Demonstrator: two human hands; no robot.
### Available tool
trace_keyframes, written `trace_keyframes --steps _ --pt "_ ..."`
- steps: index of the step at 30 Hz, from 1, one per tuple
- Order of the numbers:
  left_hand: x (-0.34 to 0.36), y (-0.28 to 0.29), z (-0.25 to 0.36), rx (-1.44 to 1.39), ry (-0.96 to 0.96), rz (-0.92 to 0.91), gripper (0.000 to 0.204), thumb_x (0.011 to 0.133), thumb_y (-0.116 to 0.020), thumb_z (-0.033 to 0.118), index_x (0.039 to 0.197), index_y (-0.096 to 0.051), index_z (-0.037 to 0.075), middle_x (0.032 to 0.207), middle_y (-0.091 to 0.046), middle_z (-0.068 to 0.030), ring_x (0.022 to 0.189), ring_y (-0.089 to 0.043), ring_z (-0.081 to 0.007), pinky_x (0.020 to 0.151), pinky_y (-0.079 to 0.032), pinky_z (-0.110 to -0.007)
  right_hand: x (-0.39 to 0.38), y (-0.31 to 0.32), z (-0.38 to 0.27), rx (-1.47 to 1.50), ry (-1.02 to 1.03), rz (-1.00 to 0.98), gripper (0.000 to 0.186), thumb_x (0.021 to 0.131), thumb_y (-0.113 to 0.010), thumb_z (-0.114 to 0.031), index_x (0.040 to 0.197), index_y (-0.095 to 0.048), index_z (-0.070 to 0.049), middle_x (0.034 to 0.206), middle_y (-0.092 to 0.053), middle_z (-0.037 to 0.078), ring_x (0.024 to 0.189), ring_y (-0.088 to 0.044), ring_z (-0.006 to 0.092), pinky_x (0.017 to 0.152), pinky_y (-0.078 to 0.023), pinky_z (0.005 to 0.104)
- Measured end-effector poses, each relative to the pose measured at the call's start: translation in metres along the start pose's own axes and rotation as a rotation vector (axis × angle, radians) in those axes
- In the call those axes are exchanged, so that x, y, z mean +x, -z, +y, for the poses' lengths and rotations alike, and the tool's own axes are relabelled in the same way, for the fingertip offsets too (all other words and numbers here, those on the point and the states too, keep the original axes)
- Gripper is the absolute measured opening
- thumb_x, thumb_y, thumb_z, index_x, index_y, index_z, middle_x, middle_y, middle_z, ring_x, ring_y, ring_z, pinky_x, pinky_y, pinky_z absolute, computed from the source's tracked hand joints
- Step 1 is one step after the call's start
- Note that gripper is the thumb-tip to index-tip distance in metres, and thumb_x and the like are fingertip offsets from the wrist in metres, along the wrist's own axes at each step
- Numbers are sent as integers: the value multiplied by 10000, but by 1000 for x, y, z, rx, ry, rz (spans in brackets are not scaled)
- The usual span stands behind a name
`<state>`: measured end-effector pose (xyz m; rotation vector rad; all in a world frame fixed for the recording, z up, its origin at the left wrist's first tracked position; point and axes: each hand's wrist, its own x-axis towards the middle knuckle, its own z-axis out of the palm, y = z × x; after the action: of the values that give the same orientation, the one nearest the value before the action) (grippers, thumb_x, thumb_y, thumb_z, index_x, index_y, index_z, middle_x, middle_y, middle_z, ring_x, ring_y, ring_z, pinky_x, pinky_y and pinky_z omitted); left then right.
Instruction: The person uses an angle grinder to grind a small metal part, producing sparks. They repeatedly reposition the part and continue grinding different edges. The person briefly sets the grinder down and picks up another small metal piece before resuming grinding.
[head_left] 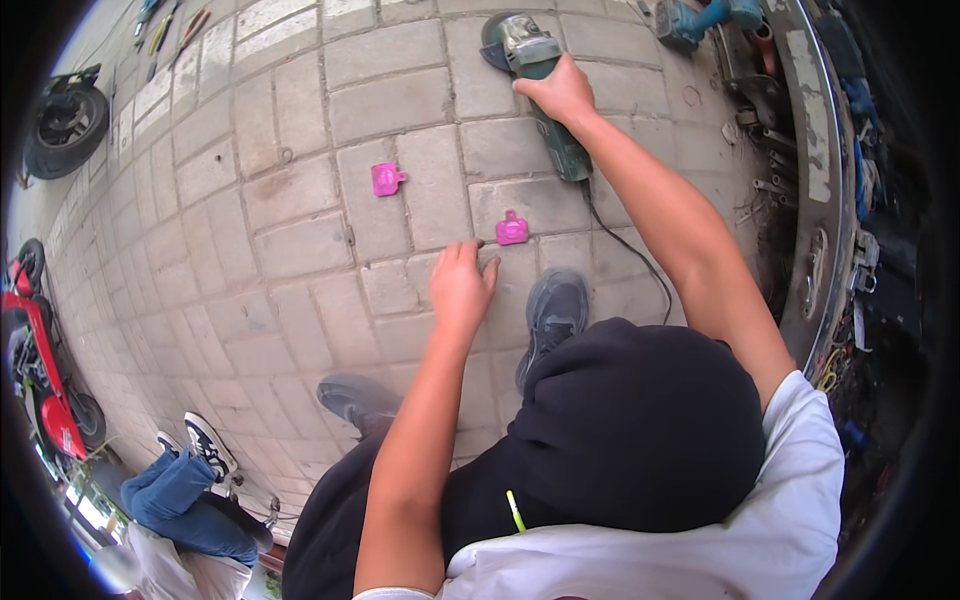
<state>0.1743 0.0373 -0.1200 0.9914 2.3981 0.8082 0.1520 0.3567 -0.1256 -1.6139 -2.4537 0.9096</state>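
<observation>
My right hand (562, 90) is wrapped round the green body of an angle grinder (566, 150), which lies on the paving at the top with its metal head and disc pointing away from me. A dark cord runs from its near end back toward my knee. Nothing shows in my left hand (463, 283); it reaches low over the bricks, thumb apart from the bent fingers. Just beyond its fingertips lies a small bright pink piece with a tab (512, 229). A second pink tabbed piece (387, 180) rests farther off to the left.
Along the right stands a metal-edged rack (808, 180) with wrenches and parts beside it. A teal power tool (690, 22) sits at upper right. Pliers (194, 27) lie at upper left. A wheel (66, 130), a red motorbike (50, 370) and a seated person (190, 500) are on the left.
</observation>
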Motion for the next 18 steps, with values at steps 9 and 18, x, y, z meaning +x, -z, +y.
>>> trace_keyframes --steps 9,18 --pt "46 -27 17 221 -209 -196 484 745 -770 183 1185 -598 77 1073 -569 -121 988 -584 -327 803 -495 -422 1 -1 3 -1 -10 -9 817 609 -780 -451 1198 -496 39 1141 -650 222 1060 -637 365 892 -521 431" --pt "50 -29 16 185 -228 -198 290 743 -755 143 992 -621 80 1050 -587 -92 956 -573 -316 790 -456 -416 -1 -1 4 31 -17 -18 797 611 -790 -440 1196 -496 13 1148 -646 210 1076 -628 364 898 -517 444"
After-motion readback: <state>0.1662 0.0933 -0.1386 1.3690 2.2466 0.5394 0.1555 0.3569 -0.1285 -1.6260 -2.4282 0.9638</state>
